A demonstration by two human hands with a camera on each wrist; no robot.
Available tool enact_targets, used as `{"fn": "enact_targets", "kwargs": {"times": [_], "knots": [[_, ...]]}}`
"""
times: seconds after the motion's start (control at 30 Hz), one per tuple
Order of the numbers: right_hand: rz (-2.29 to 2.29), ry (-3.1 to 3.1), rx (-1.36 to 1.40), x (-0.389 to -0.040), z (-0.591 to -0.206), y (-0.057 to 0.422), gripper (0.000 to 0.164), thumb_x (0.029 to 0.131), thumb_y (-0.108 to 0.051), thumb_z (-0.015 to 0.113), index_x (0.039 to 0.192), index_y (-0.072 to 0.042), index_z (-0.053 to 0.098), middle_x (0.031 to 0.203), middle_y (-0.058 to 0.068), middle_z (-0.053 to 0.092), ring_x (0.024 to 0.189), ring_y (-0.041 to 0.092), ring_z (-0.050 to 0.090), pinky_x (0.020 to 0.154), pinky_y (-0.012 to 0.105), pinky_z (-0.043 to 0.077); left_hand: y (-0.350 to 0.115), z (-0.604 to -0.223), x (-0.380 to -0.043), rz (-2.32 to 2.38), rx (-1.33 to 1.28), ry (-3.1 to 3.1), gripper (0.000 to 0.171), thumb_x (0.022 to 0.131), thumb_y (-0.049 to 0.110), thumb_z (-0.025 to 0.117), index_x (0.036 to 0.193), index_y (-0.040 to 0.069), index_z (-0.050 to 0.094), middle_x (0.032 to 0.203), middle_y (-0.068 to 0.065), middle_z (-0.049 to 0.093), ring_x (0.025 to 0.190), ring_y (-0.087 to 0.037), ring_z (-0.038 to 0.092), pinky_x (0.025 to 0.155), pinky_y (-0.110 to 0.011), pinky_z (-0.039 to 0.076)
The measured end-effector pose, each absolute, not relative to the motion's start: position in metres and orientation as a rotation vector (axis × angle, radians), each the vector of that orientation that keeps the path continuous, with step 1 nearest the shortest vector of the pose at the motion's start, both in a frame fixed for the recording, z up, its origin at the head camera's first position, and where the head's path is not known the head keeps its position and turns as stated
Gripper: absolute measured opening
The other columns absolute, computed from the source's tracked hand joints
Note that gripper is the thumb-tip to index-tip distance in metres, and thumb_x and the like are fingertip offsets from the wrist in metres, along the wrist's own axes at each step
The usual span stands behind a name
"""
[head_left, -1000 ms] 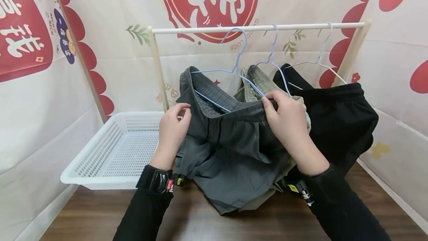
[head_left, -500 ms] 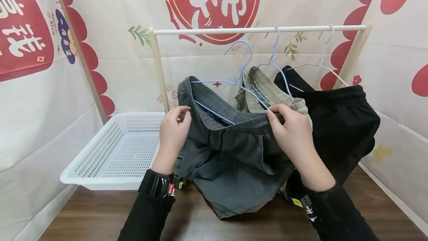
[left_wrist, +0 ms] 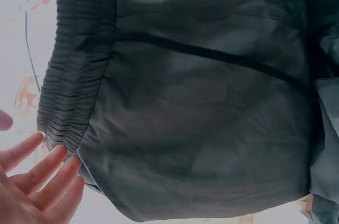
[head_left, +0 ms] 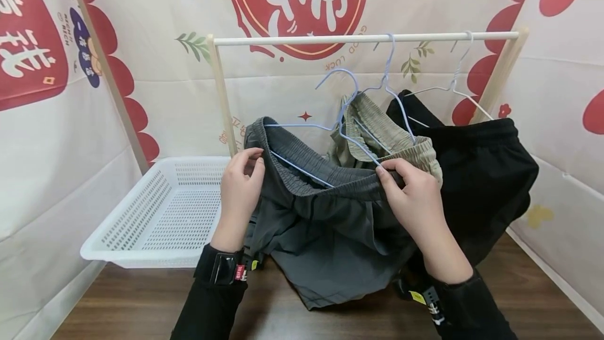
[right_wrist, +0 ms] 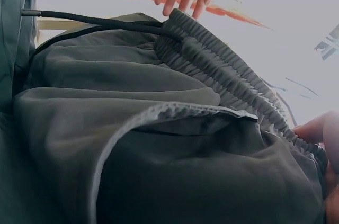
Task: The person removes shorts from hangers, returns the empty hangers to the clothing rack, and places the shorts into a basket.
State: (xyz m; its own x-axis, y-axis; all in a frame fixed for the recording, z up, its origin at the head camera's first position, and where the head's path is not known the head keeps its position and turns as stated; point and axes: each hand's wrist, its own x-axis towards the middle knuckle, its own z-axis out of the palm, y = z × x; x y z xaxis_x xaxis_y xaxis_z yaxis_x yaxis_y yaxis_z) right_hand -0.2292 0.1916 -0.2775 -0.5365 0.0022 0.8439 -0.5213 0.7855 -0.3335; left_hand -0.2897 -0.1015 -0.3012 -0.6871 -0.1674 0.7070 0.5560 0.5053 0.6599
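Note:
Dark grey shorts (head_left: 330, 245) with an elastic waistband hang from a light blue wire hanger (head_left: 341, 119) set inside the waist. The hanger's hook is off the rod, below and in front of it. My right hand (head_left: 417, 206) pinches the right end of the waistband beside the hanger's lower corner. My left hand (head_left: 239, 193) is at the waistband's left end; in the left wrist view its fingers (left_wrist: 55, 179) are spread and fairly straight, fingertips right at the elastic edge. A black drawstring (left_wrist: 196, 49) runs across the front of the shorts.
A white rod (head_left: 292, 41) on wooden posts spans the back. Light olive shorts (head_left: 373, 125) hang from it on a blue hanger, black shorts (head_left: 476, 172) on a pale hanger to the right. A white perforated basket (head_left: 101, 245) stands left on the wooden table (head_left: 141, 298).
The grey shorts and their hanger have come down; the hook, which overlapped the rod at first, is now well below it. Both hands have moved lower with the shorts.

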Motion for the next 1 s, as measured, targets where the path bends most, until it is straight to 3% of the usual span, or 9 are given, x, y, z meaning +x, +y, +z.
{"fn": "enact_targets", "kwargs": {"times": [0.27, 1.0], "knots": [[0.745, -2.018, 0.407, -0.228, -0.290, 0.194, 0.005, 0.087, -0.001, 0.071, 0.090, -0.005, 0.071, 0.077, 0.005, 0.067, 0.058, 0.014, 0.044, 0.053, 0.019, 0.034, -0.106, -0.309, -0.285, -1.256, -0.292, -1.960, 0.030, 0.095, 0.016, 0.056, 0.124, 0.009, 0.063, 0.110, -0.006, 0.065, 0.095, -0.019, 0.060, 0.082, -0.039, 0.051], [0.749, -2.048, 0.464, -0.232, -0.304, 0.201, 0.007, 0.086, -0.001, 0.071, 0.092, -0.005, 0.071, 0.081, 0.005, 0.069, 0.064, 0.013, 0.052, 0.062, 0.018, 0.039, -0.112, -0.321, -0.281, -1.278, -0.275, -2.000, 0.046, 0.094, 0.020, 0.059, 0.138, 0.010, 0.050, 0.136, -0.009, 0.050, 0.123, -0.023, 0.047, 0.101, -0.046, 0.040]]}}
